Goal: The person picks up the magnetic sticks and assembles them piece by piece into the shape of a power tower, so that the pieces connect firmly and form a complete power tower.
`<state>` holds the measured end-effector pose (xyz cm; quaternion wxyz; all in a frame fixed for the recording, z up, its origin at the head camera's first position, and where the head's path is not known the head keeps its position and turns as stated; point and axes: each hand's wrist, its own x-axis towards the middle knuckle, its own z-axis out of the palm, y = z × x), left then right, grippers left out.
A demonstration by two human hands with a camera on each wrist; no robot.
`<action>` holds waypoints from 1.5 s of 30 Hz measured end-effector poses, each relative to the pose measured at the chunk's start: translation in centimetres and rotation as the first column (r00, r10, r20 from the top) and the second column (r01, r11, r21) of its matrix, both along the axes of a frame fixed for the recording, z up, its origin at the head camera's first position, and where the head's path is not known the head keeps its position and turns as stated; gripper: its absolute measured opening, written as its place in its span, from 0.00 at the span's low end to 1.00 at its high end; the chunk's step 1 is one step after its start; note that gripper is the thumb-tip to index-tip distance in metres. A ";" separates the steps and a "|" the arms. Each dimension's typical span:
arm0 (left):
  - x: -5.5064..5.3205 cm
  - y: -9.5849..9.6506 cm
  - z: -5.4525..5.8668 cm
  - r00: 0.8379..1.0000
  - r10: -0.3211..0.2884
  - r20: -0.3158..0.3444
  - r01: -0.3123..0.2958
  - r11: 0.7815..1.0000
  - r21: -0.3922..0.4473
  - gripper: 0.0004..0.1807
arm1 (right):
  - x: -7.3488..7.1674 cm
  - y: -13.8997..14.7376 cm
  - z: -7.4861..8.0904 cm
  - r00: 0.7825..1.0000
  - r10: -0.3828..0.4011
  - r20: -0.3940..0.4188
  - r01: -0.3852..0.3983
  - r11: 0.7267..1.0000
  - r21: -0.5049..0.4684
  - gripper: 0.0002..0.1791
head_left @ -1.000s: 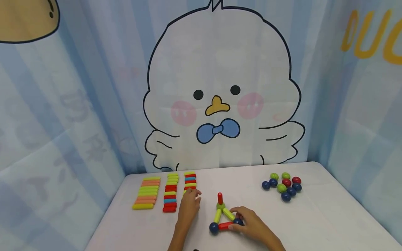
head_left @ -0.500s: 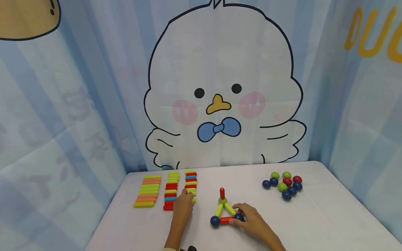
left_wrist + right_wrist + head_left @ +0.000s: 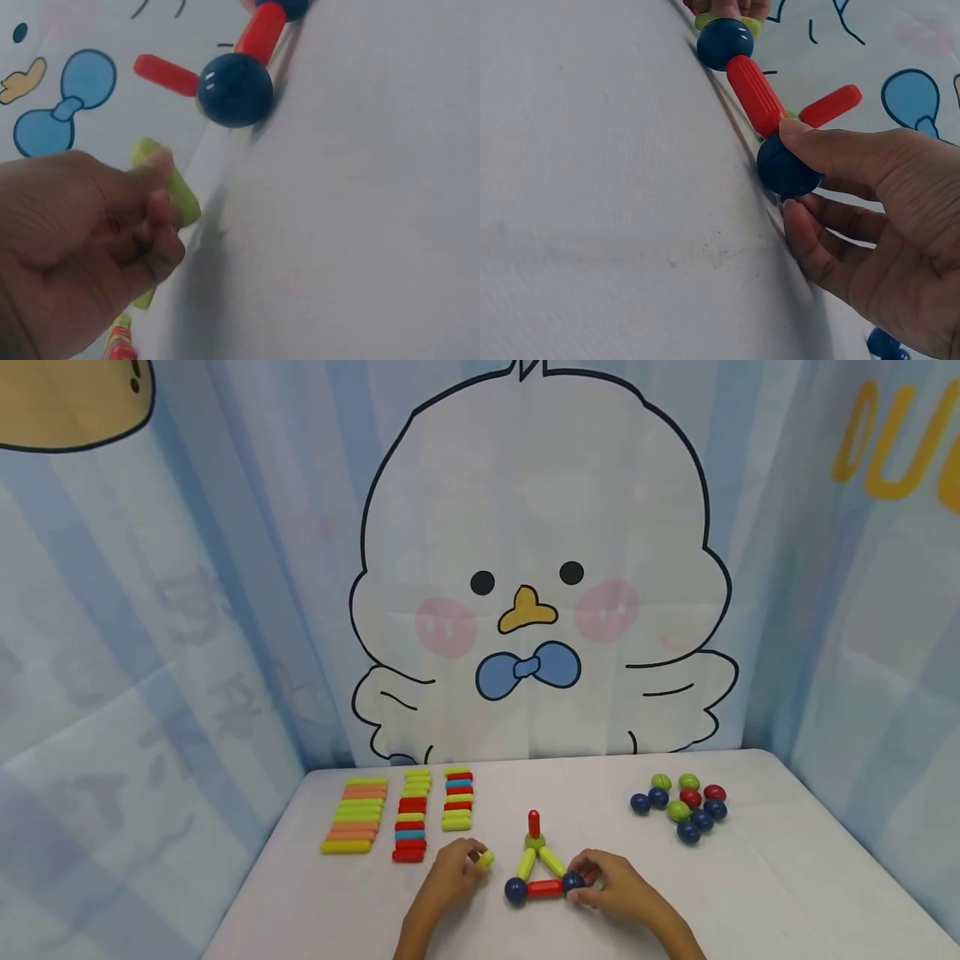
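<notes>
My left hand [image 3: 452,874] pinches a short yellow-green magnetic stick [image 3: 184,196] between thumb and fingers, just left of the built figure. More yellow-green shows below those fingers in the left wrist view; whether it is held I cannot tell. On the table lies a triangle of two yellow-green sticks and a red stick [image 3: 545,889]. A blue ball [image 3: 516,891] forms its left corner and a green ball [image 3: 534,842] the far one, from which another red stick [image 3: 534,822] rises. With thumb and fingers, my right hand [image 3: 618,889] pinches the right corner's blue ball [image 3: 787,166].
Three columns of coloured sticks lie at the left: a yellow and orange one [image 3: 356,817], a mixed middle one [image 3: 411,817] and a shorter one [image 3: 458,802]. Loose blue, green and red balls [image 3: 688,832] cluster at the right. A printed curtain stands behind the table [image 3: 787,877].
My left hand reached to the near end of the shorter stick column, took a yellow-green stick and came back right towards the triangle. My right hand stays at the right-corner ball.
</notes>
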<state>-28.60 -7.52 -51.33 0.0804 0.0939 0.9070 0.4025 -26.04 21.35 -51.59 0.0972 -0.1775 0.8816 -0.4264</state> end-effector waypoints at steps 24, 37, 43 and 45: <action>1.9 2.0 -0.2 0.984 -0.177 -0.023 0.176 0.943 0.284 0.16 | 0.2 0.2 -0.3 0.999 -0.037 -0.006 0.037 0.999 -0.022 0.21; 1.1 -1.3 0.0 0.990 -0.006 -0.144 0.041 0.968 0.246 0.15 | 0.2 -0.2 -0.5 0.998 -0.052 0.019 0.053 0.998 -0.038 0.22; 0.8 -5.1 -0.3 0.863 0.315 -0.395 -0.376 0.923 -0.085 0.06 | 0.2 -0.2 -0.6 0.998 -0.060 0.010 0.060 0.998 -0.034 0.23; 0.9 -6.2 -0.5 0.841 0.346 -0.417 -0.442 0.883 -0.159 0.07 | 0.2 -0.2 -0.6 0.999 -0.054 0.002 0.054 0.998 -0.035 0.23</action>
